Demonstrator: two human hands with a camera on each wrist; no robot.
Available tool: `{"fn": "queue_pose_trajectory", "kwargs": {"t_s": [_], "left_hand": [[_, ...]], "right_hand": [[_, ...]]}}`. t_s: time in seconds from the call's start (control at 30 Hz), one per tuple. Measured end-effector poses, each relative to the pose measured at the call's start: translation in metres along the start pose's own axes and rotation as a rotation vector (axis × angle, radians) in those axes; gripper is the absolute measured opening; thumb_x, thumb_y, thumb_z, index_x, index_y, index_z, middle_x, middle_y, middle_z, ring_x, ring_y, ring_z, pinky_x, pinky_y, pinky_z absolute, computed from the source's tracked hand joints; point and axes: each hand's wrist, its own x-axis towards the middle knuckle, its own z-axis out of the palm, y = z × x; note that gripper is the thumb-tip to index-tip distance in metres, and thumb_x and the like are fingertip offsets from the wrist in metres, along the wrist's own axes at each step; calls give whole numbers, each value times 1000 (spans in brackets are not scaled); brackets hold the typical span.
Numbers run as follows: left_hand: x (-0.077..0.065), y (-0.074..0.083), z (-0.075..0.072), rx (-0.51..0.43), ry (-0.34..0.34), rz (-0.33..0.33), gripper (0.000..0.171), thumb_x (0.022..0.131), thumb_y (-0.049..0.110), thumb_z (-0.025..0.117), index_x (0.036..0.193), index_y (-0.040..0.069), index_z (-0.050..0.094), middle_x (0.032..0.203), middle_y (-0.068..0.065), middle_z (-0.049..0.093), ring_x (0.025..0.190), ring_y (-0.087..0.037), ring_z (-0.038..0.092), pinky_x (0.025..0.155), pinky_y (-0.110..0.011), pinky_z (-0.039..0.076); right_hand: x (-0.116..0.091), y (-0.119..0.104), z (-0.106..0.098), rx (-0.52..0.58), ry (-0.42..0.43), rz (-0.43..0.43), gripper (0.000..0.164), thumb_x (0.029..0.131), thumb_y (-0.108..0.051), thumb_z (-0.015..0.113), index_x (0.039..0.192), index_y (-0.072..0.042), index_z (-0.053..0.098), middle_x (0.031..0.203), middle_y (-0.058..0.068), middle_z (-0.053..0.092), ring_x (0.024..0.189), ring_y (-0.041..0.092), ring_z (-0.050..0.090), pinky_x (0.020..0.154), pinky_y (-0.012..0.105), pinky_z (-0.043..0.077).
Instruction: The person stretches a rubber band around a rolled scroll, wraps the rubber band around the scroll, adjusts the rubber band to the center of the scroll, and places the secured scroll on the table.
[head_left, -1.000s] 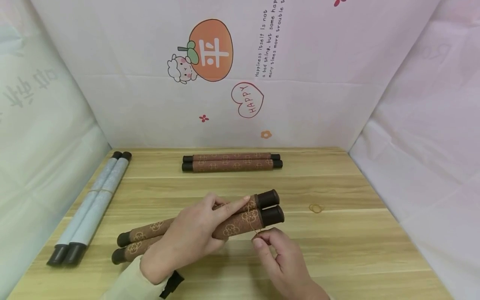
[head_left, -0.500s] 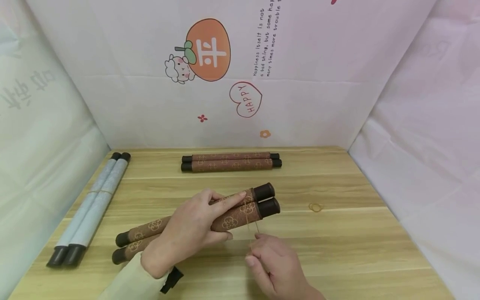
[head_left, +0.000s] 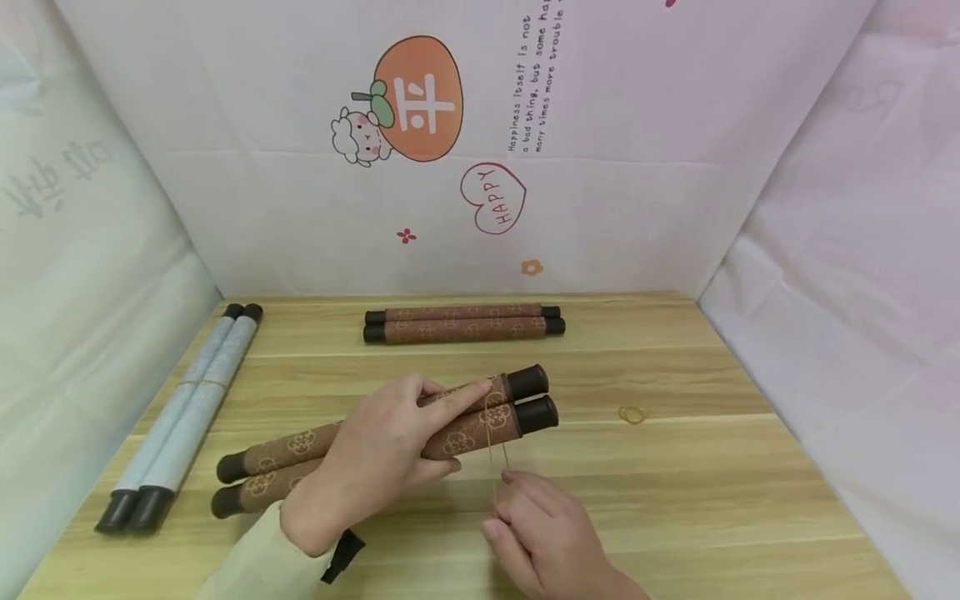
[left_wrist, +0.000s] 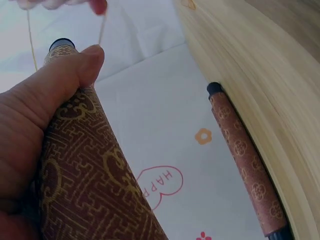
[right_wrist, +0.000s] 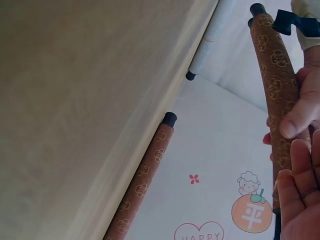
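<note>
My left hand (head_left: 382,450) grips a pair of brown scrolls (head_left: 459,439) with gold flower patterns and dark end knobs, held side by side at a slant above the table. Its thumb lies along one scroll (left_wrist: 90,165) in the left wrist view. Around the pair, near the right-hand knobs, runs a thin tan rubber band (head_left: 488,429). My right hand (head_left: 547,525), below that end, holds the band in curled fingers and stretches it into two strands toward me. In the right wrist view the right hand (right_wrist: 302,195) appears close beside the held scrolls (right_wrist: 275,65).
Another pair of brown scrolls (head_left: 465,330) lies at the table's back. Two pale blue scrolls (head_left: 197,392), bound with a band, lie along the left. A loose rubber band (head_left: 632,415) rests at the right. White printed cloth (head_left: 615,217) walls the table (head_left: 712,500) on three sides.
The right hand has pulled the band down, away from the scrolls, so its strands are longer. The scrolls' right end rose slightly, and then the pair shifted a little to the left.
</note>
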Motion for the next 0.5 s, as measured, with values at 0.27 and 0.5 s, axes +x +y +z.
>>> {"fn": "queue_pose_trajectory", "kwargs": {"t_s": [0.27, 0.5], "left_hand": [[0, -4, 2, 66, 9, -53, 95, 65, 40, 99, 149, 31, 57, 108, -3, 63, 80, -15, 58, 61, -32, 51], [0, -8, 3, 35, -39, -135, 96, 67, 41, 99, 151, 30, 55, 106, -4, 60, 78, -15, 58, 63, -32, 53]], "right_hand": [[11, -4, -10, 83, 124, -134, 34, 104, -11, 55, 70, -6, 53, 75, 4, 58, 71, 14, 60, 88, 38, 61], [16, -6, -10, 194, 229, -210, 33, 92, 0, 53, 61, -9, 45, 65, 1, 48, 64, 11, 51, 82, 40, 60]]}}
